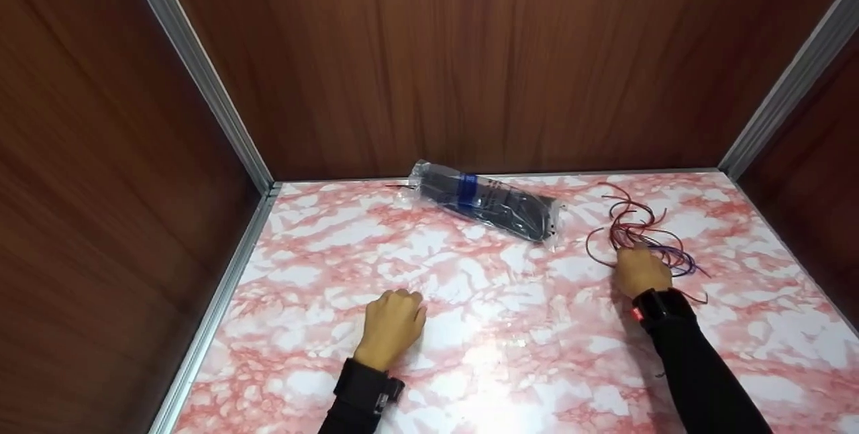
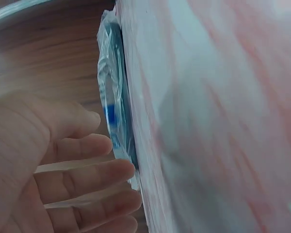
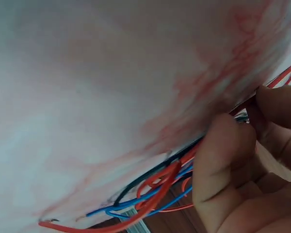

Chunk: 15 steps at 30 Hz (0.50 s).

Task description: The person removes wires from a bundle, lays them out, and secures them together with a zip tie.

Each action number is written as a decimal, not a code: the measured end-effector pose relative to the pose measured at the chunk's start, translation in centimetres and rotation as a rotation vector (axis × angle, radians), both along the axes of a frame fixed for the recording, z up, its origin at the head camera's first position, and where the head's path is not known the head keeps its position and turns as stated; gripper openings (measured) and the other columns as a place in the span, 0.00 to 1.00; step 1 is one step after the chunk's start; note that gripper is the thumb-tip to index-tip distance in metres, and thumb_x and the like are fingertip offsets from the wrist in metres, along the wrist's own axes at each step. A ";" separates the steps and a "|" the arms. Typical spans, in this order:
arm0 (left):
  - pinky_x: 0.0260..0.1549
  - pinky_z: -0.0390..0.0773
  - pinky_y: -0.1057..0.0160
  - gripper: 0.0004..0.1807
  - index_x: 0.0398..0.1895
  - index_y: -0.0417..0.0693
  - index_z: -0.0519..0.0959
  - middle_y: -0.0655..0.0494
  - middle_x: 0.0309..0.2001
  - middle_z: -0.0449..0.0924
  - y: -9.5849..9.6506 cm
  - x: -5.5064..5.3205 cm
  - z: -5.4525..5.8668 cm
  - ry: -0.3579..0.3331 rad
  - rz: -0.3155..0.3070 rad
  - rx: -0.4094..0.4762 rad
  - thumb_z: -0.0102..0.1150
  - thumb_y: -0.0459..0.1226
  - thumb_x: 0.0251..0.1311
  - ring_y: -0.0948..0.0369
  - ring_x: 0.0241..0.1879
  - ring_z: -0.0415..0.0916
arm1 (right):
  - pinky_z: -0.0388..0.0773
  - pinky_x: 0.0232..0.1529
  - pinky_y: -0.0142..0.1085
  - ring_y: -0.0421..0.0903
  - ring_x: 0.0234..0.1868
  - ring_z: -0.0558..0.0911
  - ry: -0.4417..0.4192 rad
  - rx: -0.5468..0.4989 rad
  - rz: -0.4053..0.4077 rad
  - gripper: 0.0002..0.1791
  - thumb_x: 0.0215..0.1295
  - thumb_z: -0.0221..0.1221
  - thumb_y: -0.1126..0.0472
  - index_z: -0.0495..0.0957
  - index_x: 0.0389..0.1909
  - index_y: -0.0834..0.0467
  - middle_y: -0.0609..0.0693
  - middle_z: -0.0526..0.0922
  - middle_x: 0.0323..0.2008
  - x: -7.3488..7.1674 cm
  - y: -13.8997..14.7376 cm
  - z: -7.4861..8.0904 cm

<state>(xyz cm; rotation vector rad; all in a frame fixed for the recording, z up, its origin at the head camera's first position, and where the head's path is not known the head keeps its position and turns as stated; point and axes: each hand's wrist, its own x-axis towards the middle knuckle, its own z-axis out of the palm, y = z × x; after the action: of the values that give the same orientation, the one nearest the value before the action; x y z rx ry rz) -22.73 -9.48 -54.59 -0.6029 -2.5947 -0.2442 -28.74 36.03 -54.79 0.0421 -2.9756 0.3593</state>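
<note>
I watch the right hand gripping the wires, which spread ahead and to its right, probably because strands that thin need pinching. The left hand, loosely bent, holds nothing; the bagged packet lies ahead, between both hands.

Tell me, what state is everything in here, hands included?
Left hand: fingers loosely bent, holding nothing.
Right hand: fingers curled about the wires.
Wires: loose, curved and tangled, partly hidden by that hand.
Clear plastic package: lying down, dark contents inside; can't tell whether sealed.
Black wristbands: worn, one on each wrist.
</note>
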 end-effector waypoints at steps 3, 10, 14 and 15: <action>0.15 0.74 0.55 0.13 0.15 0.52 0.73 0.57 0.19 0.73 2.2 -1.6 0.9 -0.007 -0.070 -0.009 0.65 0.38 0.52 0.54 0.20 0.76 | 0.72 0.23 0.61 0.72 0.28 0.77 0.107 -0.008 0.070 0.06 0.51 0.57 0.73 0.72 0.32 0.69 0.69 0.73 0.30 0.3 0.1 0.0; 0.17 0.76 0.56 0.05 0.22 0.54 0.80 0.57 0.21 0.77 10.4 -5.5 2.6 -0.004 -0.271 -0.074 0.61 0.37 0.54 0.55 0.23 0.79 | 0.77 0.28 0.49 0.60 0.33 0.80 0.346 -0.101 0.252 0.11 0.44 0.64 0.79 0.80 0.30 0.66 0.59 0.77 0.31 1.9 -0.9 -0.2; 0.30 0.80 0.62 0.10 0.43 0.52 0.83 0.57 0.40 0.81 15.7 -6.4 2.7 -0.110 -0.367 -0.079 0.61 0.39 0.57 0.59 0.36 0.80 | 0.76 0.27 0.43 0.51 0.29 0.80 0.395 -0.119 0.336 0.08 0.51 0.63 0.78 0.81 0.27 0.62 0.53 0.79 0.26 2.5 -1.8 -0.5; 0.35 0.80 0.63 0.14 0.49 0.51 0.82 0.56 0.46 0.80 16.9 -6.4 2.6 -0.144 -0.395 -0.070 0.61 0.38 0.58 0.60 0.41 0.79 | 0.75 0.26 0.42 0.49 0.27 0.79 0.405 -0.121 0.354 0.09 0.53 0.62 0.77 0.80 0.26 0.60 0.51 0.79 0.24 2.7 -2.0 -0.6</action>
<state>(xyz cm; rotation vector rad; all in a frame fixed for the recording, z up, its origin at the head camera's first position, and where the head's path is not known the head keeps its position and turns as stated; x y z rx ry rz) -29.15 7.41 -52.00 -1.1627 -2.6074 -0.3332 -26.06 34.04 -55.38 0.5627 -2.5326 0.5020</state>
